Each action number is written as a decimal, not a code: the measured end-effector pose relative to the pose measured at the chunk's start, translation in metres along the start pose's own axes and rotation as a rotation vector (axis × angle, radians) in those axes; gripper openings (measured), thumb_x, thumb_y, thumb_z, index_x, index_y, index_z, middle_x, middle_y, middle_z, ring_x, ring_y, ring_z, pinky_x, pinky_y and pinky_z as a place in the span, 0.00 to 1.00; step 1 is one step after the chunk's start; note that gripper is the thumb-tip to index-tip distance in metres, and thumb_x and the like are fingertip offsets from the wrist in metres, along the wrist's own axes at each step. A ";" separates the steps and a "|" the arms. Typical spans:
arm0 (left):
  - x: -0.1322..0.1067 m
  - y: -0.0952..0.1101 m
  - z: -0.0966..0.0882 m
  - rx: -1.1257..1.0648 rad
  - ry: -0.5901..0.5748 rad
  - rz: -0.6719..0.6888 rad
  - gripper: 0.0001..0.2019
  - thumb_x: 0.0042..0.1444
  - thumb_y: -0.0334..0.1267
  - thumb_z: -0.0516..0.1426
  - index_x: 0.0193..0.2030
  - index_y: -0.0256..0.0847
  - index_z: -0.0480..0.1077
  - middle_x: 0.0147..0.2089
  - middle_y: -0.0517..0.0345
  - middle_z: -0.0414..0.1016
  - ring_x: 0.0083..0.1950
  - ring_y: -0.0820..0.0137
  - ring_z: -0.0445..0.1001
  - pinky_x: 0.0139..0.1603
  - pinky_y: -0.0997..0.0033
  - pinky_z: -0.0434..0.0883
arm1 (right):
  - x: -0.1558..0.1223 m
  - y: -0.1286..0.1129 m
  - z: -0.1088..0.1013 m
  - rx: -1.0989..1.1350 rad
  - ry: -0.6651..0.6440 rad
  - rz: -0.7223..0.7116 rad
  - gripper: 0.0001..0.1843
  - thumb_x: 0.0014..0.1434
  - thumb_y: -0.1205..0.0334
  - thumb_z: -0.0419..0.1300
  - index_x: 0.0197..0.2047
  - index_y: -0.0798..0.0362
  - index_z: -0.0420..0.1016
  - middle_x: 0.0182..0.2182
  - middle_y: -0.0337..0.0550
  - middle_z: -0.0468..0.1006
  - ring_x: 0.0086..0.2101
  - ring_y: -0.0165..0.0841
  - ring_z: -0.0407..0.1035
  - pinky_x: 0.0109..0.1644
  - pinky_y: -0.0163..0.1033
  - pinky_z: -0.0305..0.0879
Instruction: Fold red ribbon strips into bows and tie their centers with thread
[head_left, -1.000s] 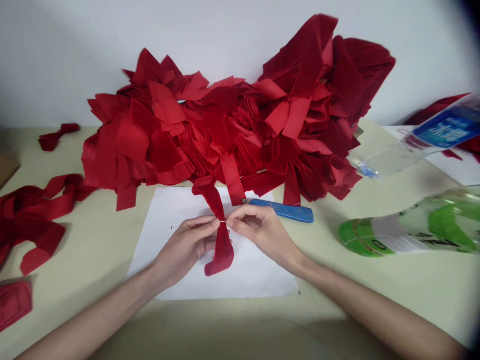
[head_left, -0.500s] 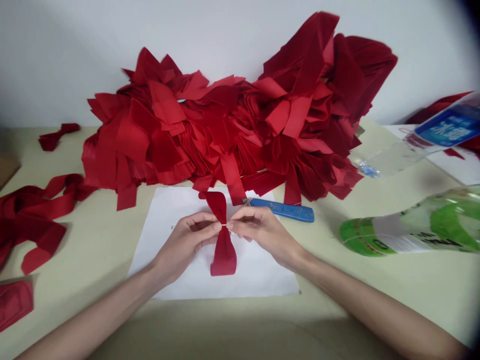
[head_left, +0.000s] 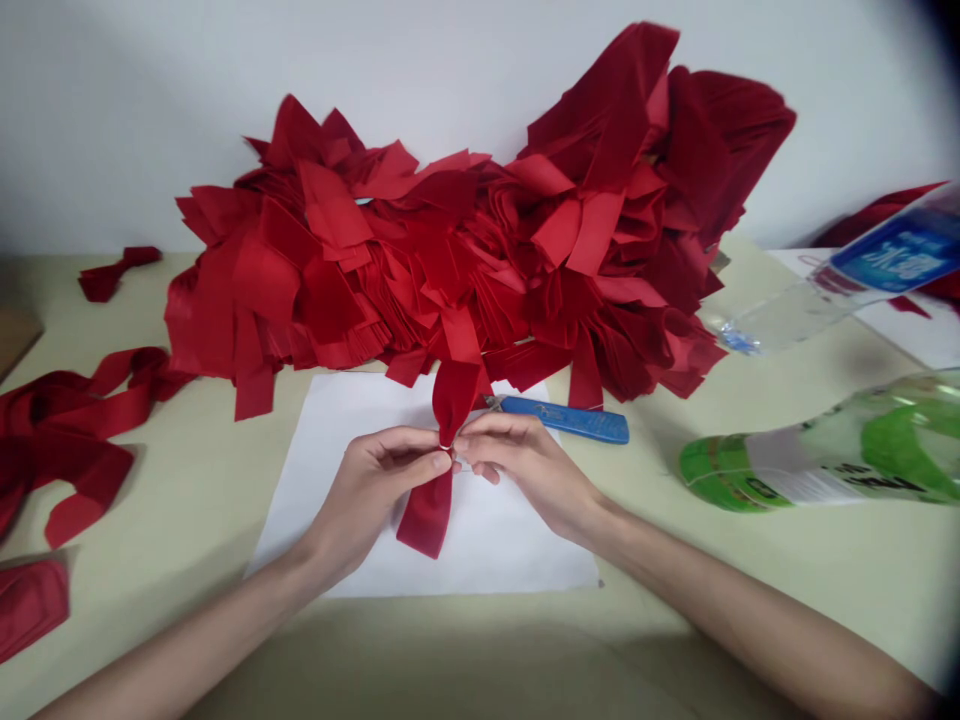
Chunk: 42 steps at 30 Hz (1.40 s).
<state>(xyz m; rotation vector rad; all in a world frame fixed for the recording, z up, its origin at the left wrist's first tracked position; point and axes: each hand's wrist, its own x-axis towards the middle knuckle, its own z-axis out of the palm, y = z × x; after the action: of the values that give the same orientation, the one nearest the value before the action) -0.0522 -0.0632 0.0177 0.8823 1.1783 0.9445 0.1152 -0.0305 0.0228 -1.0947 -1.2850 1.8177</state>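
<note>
A red velvet ribbon bow (head_left: 427, 515) is held upright over a white sheet of paper (head_left: 517, 550). Its middle is gathered tight, with a thin whitish band or thread at the waist. My left hand (head_left: 382, 475) pinches that waist between thumb and fingers. From the other side, the fingertips of my right hand (head_left: 517, 450) are pressed together right at the band; whether they grip the bow or the thin tie is too small to tell. Just beyond my right hand lies a blue cutter (head_left: 566, 418).
A large heap of cut red ribbon pieces (head_left: 450, 260) fills the back against the wall. Looped red ribbon (head_left: 90, 430) and a small finished-looking bow (head_left: 116, 273) lie left. On the right lie a green-labelled bottle (head_left: 810, 450) and a clear blue-labelled bottle (head_left: 892, 255).
The bow has turned in my fingers: its upper loop has swung right and its lower loop left. My left thumb has moved slightly right; the right hand stays almost in place.
</note>
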 end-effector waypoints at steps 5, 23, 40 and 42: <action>-0.001 -0.002 0.001 -0.049 0.021 0.018 0.07 0.48 0.36 0.64 0.36 0.41 0.75 0.34 0.61 0.77 0.36 0.74 0.72 0.38 0.76 0.67 | 0.000 0.004 0.002 0.112 0.028 0.015 0.05 0.50 0.66 0.59 0.26 0.53 0.75 0.23 0.37 0.71 0.25 0.25 0.60 0.28 0.35 0.52; -0.003 0.003 0.003 0.224 -0.032 0.118 0.07 0.54 0.36 0.58 0.38 0.40 0.76 0.36 0.59 0.78 0.39 0.70 0.73 0.42 0.72 0.68 | 0.003 0.001 -0.002 0.036 0.046 0.024 0.07 0.45 0.62 0.67 0.27 0.54 0.73 0.24 0.35 0.69 0.26 0.25 0.57 0.28 0.35 0.49; -0.002 0.008 -0.001 0.613 0.045 0.165 0.06 0.56 0.34 0.51 0.28 0.40 0.63 0.22 0.65 0.67 0.24 0.75 0.61 0.25 0.74 0.61 | 0.005 -0.004 -0.018 0.190 -0.179 0.118 0.20 0.59 0.50 0.55 0.29 0.58 0.74 0.27 0.45 0.75 0.26 0.29 0.70 0.29 0.35 0.62; -0.002 0.004 -0.002 0.755 0.084 0.284 0.04 0.55 0.31 0.51 0.29 0.41 0.64 0.23 0.65 0.64 0.25 0.74 0.60 0.26 0.74 0.60 | 0.003 -0.008 -0.019 0.215 -0.220 0.180 0.26 0.60 0.43 0.50 0.31 0.59 0.74 0.27 0.47 0.76 0.26 0.31 0.71 0.30 0.37 0.66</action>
<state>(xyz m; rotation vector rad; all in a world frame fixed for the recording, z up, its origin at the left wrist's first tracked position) -0.0552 -0.0638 0.0222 1.6569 1.5398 0.7585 0.1314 -0.0175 0.0264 -0.9380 -1.1068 2.2050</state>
